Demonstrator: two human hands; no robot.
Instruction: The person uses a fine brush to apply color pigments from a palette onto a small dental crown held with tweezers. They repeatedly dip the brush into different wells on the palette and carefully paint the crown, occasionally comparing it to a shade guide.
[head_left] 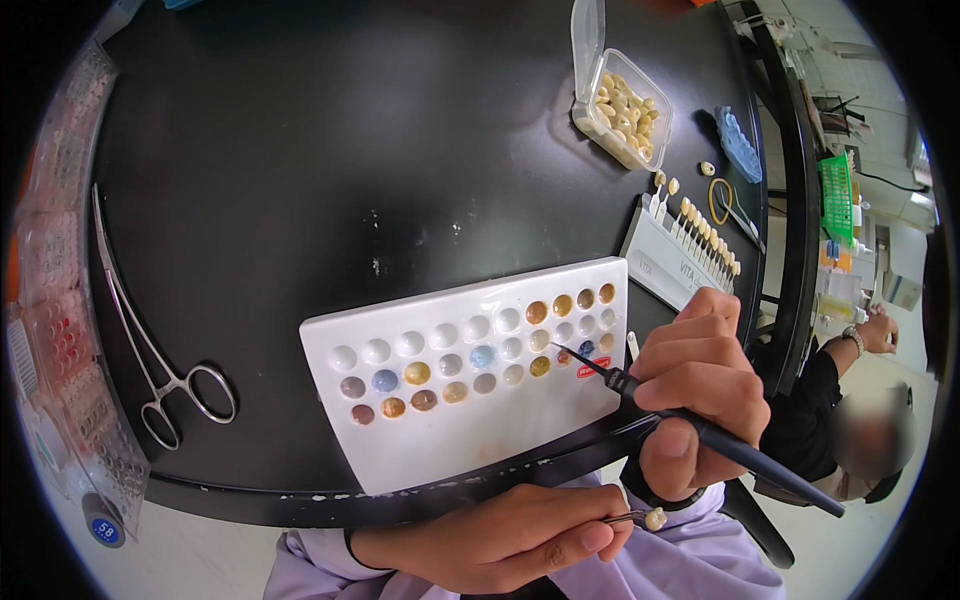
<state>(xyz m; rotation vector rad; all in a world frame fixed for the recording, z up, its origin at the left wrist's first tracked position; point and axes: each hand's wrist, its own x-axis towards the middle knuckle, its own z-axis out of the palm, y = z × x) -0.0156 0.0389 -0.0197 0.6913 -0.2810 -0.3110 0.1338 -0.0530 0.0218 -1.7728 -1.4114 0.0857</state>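
In my right hand [700, 385] is a fine brush [735, 445] with a black handle, pinched between thumb and fingers. Its thin tip points to the left and meets a cream-coloured well in the right part of a white palette [480, 430]. Rows of round wells in the palette hold brown, ochre, blue, grey and cream colours; several are white. Below the palette, near my lap, my left hand [510, 540] is closed on slim metal forceps [622, 518], mostly hidden by the fingers. A small cream tooth crown [655, 519] sits at their tip.
Behind the palette's right end lies a tooth shade guide [655, 255]. Farther back stands a lidded clear box [590, 118] of loose crowns. Long scissor-handled forceps [150, 355] lie left, beside stacked clear cases [65, 270]. Another person [830, 400] is at the right.
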